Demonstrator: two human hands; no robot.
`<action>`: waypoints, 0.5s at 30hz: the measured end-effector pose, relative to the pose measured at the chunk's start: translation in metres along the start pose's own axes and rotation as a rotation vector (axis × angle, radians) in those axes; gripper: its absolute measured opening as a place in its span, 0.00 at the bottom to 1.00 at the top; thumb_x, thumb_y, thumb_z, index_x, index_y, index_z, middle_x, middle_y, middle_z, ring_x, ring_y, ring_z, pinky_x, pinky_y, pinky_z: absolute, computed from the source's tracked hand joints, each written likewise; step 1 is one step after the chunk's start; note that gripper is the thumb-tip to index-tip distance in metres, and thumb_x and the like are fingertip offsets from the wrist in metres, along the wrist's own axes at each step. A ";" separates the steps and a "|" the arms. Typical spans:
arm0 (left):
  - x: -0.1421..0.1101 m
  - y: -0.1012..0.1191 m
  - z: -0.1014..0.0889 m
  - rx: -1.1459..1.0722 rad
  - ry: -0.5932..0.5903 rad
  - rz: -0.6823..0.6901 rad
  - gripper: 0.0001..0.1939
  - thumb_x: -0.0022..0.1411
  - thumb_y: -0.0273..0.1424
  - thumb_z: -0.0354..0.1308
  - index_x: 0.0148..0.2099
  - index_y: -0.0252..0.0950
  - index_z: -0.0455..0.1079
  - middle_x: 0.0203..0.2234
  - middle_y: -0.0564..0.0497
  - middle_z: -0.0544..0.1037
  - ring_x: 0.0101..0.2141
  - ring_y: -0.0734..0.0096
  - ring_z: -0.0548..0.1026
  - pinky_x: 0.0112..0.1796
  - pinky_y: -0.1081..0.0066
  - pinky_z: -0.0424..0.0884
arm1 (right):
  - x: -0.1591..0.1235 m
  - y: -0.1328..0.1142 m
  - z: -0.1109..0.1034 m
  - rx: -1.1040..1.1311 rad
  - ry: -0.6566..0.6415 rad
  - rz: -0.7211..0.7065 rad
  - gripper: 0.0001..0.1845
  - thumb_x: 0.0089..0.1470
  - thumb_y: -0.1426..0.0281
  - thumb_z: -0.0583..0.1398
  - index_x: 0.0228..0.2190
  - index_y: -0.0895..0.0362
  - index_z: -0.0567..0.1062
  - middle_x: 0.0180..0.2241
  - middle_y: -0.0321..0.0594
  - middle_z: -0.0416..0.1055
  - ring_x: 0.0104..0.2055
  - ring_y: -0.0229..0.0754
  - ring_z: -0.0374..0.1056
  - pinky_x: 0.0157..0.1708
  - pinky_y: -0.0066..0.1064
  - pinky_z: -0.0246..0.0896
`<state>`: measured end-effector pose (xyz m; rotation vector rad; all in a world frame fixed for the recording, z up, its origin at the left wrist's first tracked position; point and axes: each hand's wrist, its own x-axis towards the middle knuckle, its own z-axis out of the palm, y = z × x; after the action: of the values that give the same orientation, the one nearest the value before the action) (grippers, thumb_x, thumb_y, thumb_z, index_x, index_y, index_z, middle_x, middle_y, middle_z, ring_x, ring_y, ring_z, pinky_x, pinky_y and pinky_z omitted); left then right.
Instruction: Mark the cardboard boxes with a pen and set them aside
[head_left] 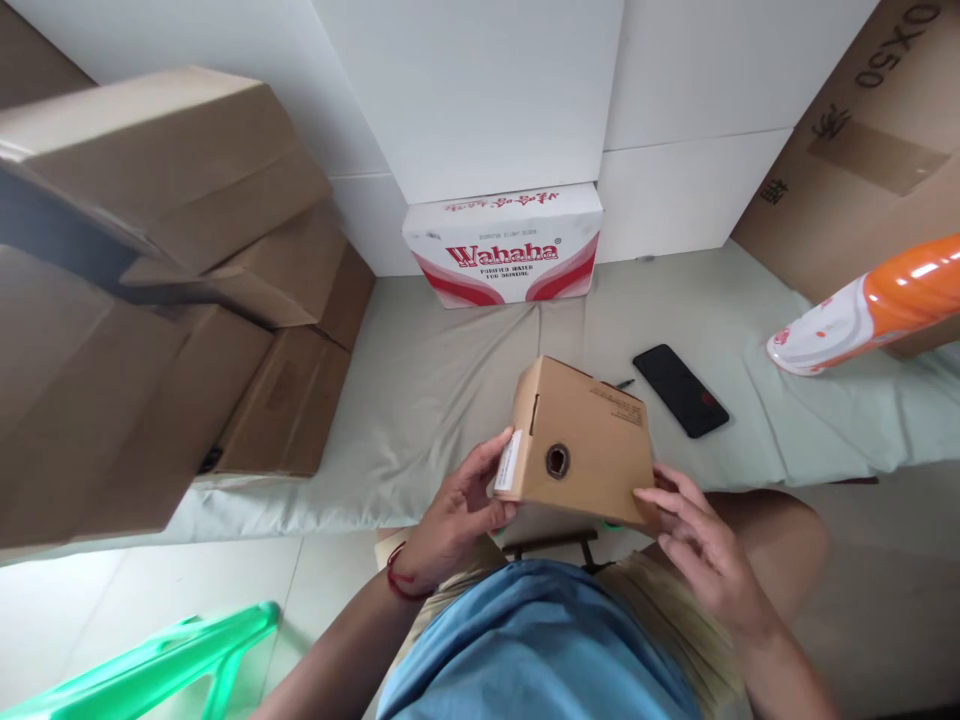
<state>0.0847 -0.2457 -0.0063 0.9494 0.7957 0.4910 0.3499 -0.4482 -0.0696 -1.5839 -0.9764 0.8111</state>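
The left hand (pixel 459 508) and right hand (pixel 701 545) hold a small brown cardboard box (pixel 596 455) between them at the pale-green cloth-covered surface's (pixel 420 400) near edge, a flat black phone (pixel 679 390) lying right, a white-and-red cardboard carton (pixel 506 250) farther off.

The crowded bench (pixel 409 400)
Over at the back sits a Wahaha carton (pixel 506 250); a black phone (pixel 681 390) lies near an orange-and-white cylinder (pixel 874 308), brown boxes (pixel 281 275) stacked opposite.

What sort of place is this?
Probably a storeroom or makeshift work corner, perhaps in a home: plain brown cardboard cartons stacked at the left, a white-and-red Wahaha drinking-water box at the back, and a flat surface draped in wrinkled pale green cloth.
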 end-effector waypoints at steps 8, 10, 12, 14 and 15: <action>0.005 -0.008 -0.002 0.063 0.125 -0.111 0.30 0.59 0.58 0.75 0.38 0.39 0.67 0.34 0.53 0.76 0.36 0.67 0.77 0.36 0.71 0.75 | -0.005 0.002 0.027 -0.087 0.134 -0.021 0.13 0.66 0.58 0.68 0.49 0.48 0.84 0.66 0.49 0.71 0.68 0.54 0.73 0.61 0.42 0.77; 0.007 -0.012 -0.002 0.026 0.227 -0.145 0.31 0.55 0.53 0.79 0.43 0.39 0.67 0.35 0.53 0.79 0.37 0.65 0.80 0.38 0.69 0.77 | -0.009 -0.011 0.032 -0.113 0.093 -0.111 0.15 0.68 0.62 0.66 0.54 0.46 0.82 0.69 0.48 0.68 0.70 0.54 0.71 0.64 0.44 0.75; 0.007 -0.015 -0.005 -0.103 0.286 -0.198 0.34 0.54 0.50 0.81 0.52 0.40 0.69 0.41 0.50 0.84 0.41 0.60 0.84 0.42 0.65 0.80 | -0.013 -0.027 0.034 -0.126 0.020 -0.193 0.22 0.70 0.66 0.63 0.63 0.43 0.76 0.73 0.47 0.65 0.74 0.54 0.67 0.68 0.46 0.72; 0.007 -0.019 -0.013 -0.240 0.288 -0.282 0.34 0.55 0.48 0.81 0.56 0.39 0.72 0.44 0.48 0.86 0.43 0.58 0.86 0.44 0.64 0.82 | -0.013 -0.045 0.035 -0.161 -0.050 -0.288 0.30 0.69 0.71 0.62 0.69 0.42 0.70 0.74 0.46 0.64 0.75 0.54 0.65 0.70 0.47 0.70; 0.006 -0.022 -0.018 -0.300 0.273 -0.325 0.33 0.55 0.47 0.81 0.56 0.38 0.75 0.44 0.47 0.87 0.43 0.57 0.87 0.45 0.63 0.83 | -0.012 -0.054 0.035 -0.191 -0.075 -0.344 0.33 0.69 0.73 0.62 0.71 0.41 0.69 0.74 0.46 0.65 0.75 0.53 0.66 0.71 0.47 0.70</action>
<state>0.0754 -0.2435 -0.0331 0.4674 1.0670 0.4442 0.3037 -0.4380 -0.0246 -1.4944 -1.3691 0.5528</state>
